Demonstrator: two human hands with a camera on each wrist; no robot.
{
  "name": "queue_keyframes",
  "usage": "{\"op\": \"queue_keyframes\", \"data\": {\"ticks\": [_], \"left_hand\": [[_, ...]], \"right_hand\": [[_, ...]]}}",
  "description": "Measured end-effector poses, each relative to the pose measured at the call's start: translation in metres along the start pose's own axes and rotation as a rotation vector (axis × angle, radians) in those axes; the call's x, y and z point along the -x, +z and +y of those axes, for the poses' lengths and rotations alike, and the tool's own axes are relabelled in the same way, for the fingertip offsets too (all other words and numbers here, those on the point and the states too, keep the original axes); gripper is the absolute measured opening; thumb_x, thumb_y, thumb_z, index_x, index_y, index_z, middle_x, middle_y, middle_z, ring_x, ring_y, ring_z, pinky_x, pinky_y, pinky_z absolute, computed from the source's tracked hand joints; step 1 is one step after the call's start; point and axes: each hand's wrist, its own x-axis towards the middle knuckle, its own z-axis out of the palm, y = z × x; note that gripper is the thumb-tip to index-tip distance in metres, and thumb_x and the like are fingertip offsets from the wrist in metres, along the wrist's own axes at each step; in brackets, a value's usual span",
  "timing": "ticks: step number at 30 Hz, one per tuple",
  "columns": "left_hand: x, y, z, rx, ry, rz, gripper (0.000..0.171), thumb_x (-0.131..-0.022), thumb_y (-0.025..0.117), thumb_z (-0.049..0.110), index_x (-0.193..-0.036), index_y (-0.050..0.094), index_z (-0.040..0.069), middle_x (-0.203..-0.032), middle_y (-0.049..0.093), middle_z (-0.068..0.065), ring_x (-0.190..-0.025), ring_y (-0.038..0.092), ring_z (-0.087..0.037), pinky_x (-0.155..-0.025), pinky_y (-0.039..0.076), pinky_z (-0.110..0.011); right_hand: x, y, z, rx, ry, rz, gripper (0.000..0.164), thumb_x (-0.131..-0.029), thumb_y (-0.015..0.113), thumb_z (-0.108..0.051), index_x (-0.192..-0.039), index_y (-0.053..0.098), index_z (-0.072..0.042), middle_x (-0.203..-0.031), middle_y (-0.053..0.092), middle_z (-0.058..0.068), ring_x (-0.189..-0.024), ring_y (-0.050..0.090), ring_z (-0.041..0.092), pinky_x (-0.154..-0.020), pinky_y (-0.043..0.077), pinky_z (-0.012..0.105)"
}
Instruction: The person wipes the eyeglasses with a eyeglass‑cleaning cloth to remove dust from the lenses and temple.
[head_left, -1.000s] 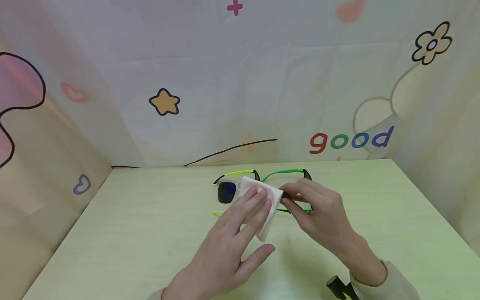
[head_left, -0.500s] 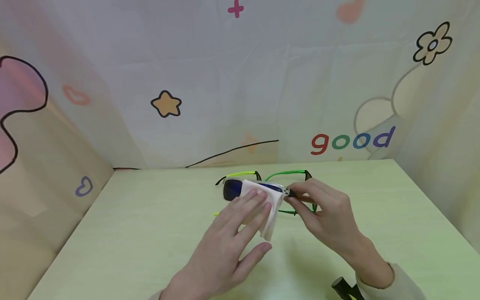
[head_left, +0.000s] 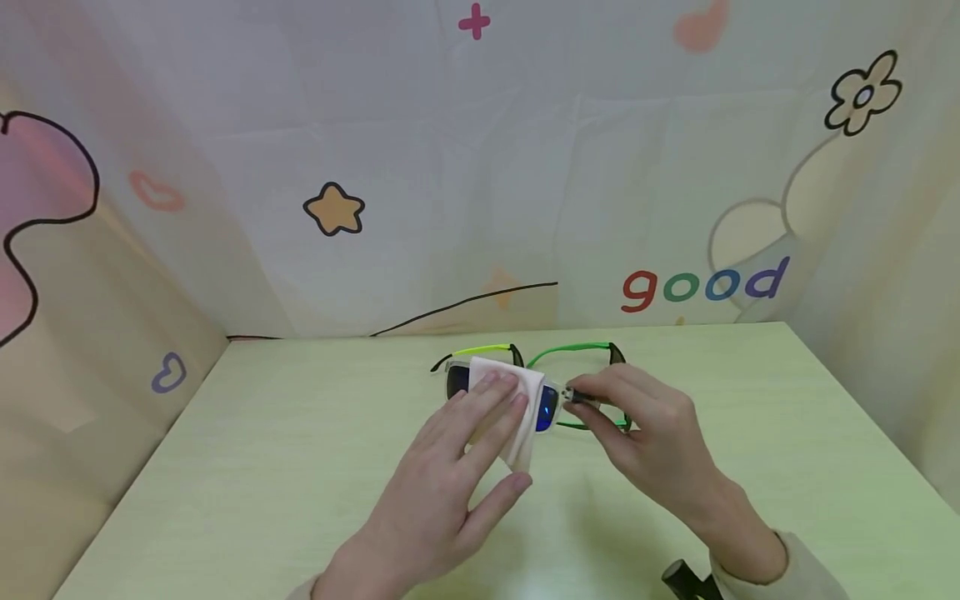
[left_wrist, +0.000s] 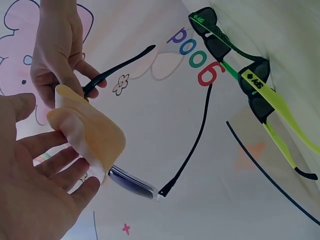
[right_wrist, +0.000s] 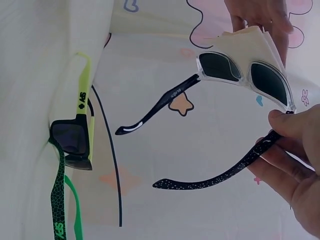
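Note:
Clear-framed sunglasses (right_wrist: 270, 82) with dark lenses and black speckled temples are held up above the table, temples spread. My right hand (head_left: 652, 425) pinches them between thumb and fingers near one hinge, along the black temple (right_wrist: 215, 180). A folded white cloth (head_left: 528, 408) lies across the lens front, over the middle of the frame. On that cloth press the fairly straight fingers of my left hand (head_left: 442, 475), thumb held apart. In the head view, the outer part of the right lens (head_left: 547, 408) shows beyond the cloth; fingers and cloth hide much of the frame.
Behind the hands, two more sunglasses stand on the pale table (head_left: 262, 450), one pair with yellow temples (left_wrist: 262, 90), one with green (left_wrist: 210, 40). A black object (head_left: 684, 575) lies by the right sleeve. A printed curtain (head_left: 450, 150) encloses the back and sides.
My left hand and the cloth have slid left across the lenses, uncovering the outer part of the right lens. The sunglasses have shifted and tilted slightly, still in my right hand.

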Motion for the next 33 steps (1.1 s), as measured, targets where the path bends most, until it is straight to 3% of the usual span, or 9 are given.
{"op": "queue_keyframes", "data": {"ticks": [9, 19, 23, 33], "left_hand": [[-0.001, 0.005, 0.007, 0.026, 0.098, 0.039, 0.056, -0.111, 0.043, 0.037, -0.15, 0.047, -0.003, -0.155, 0.044, -0.019, -0.144, 0.041, -0.038, -0.115, 0.039, -0.05], [-0.003, 0.006, 0.01, -0.022, 0.136, 0.019, 0.057, -0.112, 0.039, 0.036, -0.149, 0.046, -0.006, -0.153, 0.045, -0.021, -0.145, 0.039, -0.035, -0.118, 0.035, -0.048], [-0.001, 0.007, 0.011, -0.071, 0.087, 0.02, 0.058, -0.112, 0.038, 0.038, -0.149, 0.047, -0.006, -0.156, 0.042, -0.021, -0.146, 0.039, -0.034, -0.117, 0.036, -0.049], [0.003, 0.007, 0.008, -0.112, -0.125, 0.008, 0.066, -0.111, 0.036, 0.046, -0.155, 0.039, -0.004, -0.161, 0.036, -0.02, -0.148, 0.035, -0.032, -0.119, 0.032, -0.05]], "right_hand": [[0.003, 0.007, -0.001, -0.032, -0.016, -0.017, 0.031, -0.105, 0.063, -0.031, -0.095, 0.074, -0.004, -0.087, 0.069, -0.002, -0.07, 0.061, 0.008, -0.061, 0.053, 0.015], [0.006, 0.008, -0.002, -0.056, 0.032, -0.013, 0.03, -0.105, 0.063, -0.031, -0.099, 0.073, -0.003, -0.09, 0.07, 0.0, -0.077, 0.07, 0.013, -0.071, 0.06, 0.022], [0.005, 0.007, -0.002, -0.052, 0.042, -0.001, 0.03, -0.104, 0.063, -0.031, -0.099, 0.072, -0.003, -0.09, 0.07, 0.0, -0.077, 0.07, 0.013, -0.07, 0.06, 0.021], [0.005, 0.004, -0.002, -0.048, 0.08, -0.012, 0.034, -0.104, 0.062, -0.035, -0.1, 0.073, -0.003, -0.091, 0.07, 0.0, -0.078, 0.071, 0.013, -0.072, 0.059, 0.02]]}}
